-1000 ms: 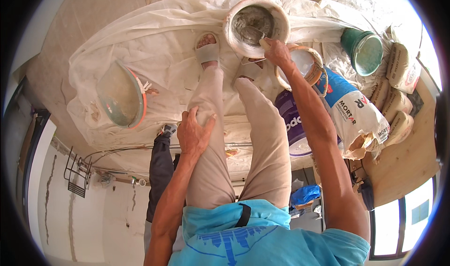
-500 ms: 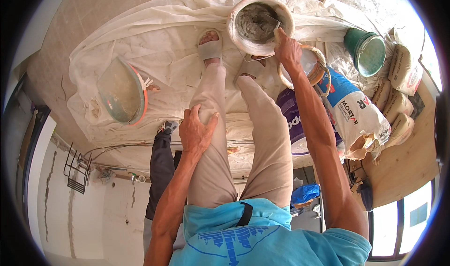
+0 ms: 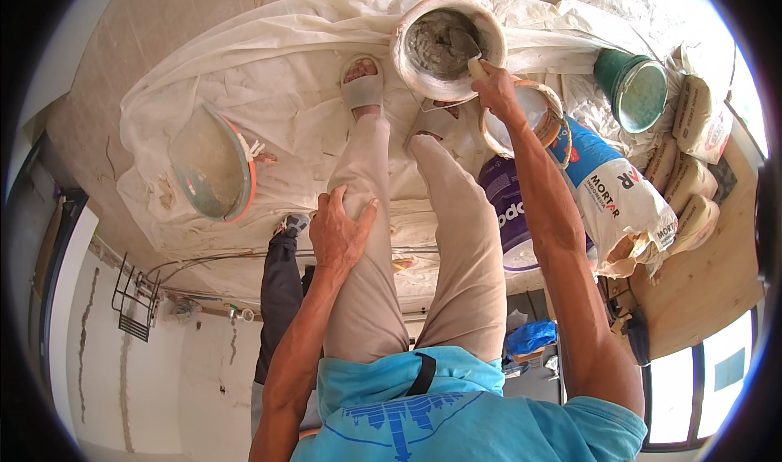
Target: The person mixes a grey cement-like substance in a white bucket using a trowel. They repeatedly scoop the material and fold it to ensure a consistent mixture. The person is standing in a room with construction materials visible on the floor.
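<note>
My right hand [image 3: 495, 89] is closed round the pale handle of a trowel [image 3: 465, 43]. The trowel's blade lies in wet grey mortar [image 3: 432, 46], inside a whitish, mortar-smeared bucket [image 3: 405, 72] with a wire bail hanging at its near side. The bucket stands just beyond my sandalled feet. My left hand [image 3: 340, 231] rests on my left thigh near the knee, fingers spread and holding nothing.
Right of the bucket are another pail [image 3: 490, 133], a purple tub [image 3: 509, 209], a mortar bag [image 3: 623, 205], green buckets [image 3: 639, 95] and stacked sacks [image 3: 695, 177]. A basin [image 3: 208, 165] sits left on the white sheet [image 3: 285, 79]. Another person's leg [image 3: 279, 299] shows behind me.
My right hand has moved slightly down and right, and the trowel has turned so more of its blade face shows in the mortar. My left hand stays on my leg.
</note>
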The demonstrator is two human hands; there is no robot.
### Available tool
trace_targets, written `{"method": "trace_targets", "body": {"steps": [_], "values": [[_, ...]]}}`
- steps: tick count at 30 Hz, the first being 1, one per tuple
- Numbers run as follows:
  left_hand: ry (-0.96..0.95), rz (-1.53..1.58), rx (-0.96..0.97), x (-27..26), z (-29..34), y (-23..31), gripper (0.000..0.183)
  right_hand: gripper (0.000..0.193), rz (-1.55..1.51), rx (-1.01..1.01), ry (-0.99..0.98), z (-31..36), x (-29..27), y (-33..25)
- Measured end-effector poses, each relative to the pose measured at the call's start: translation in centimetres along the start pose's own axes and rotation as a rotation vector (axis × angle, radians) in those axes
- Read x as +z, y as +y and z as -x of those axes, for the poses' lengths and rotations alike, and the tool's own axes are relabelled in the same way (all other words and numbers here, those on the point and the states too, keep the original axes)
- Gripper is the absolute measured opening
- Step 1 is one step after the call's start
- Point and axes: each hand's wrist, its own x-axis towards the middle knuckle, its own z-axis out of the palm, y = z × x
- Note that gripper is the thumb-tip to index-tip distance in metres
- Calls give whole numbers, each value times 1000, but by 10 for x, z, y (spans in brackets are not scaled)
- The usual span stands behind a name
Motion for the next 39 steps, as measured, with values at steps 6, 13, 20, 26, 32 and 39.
{"method": "trace_targets", "body": {"steps": [6, 13, 20, 26, 32, 39], "values": [[8, -33, -9, 1, 0, 2, 62, 59, -340, 207, -121, 18, -6, -13], [9, -57, -2, 2, 0, 6, 62, 61, -475, 225, -182, 26, -4, -12], [0, -53, 24, 1, -2, 12, 62, 71, 170, -241, 75, 25, 17, 21], [-31, -39, -48, -2, 0, 12, 63, 66, 386, -139, 46, 59, 1, -25], [-40, -6, -60, -2, 0, 12, 64, 67, 415, -40, 146, 58, 17, -41], [4, -14, -25, 2, 1, 2, 62, 36, 442, 65, 192, 31, 27, -60]]}}
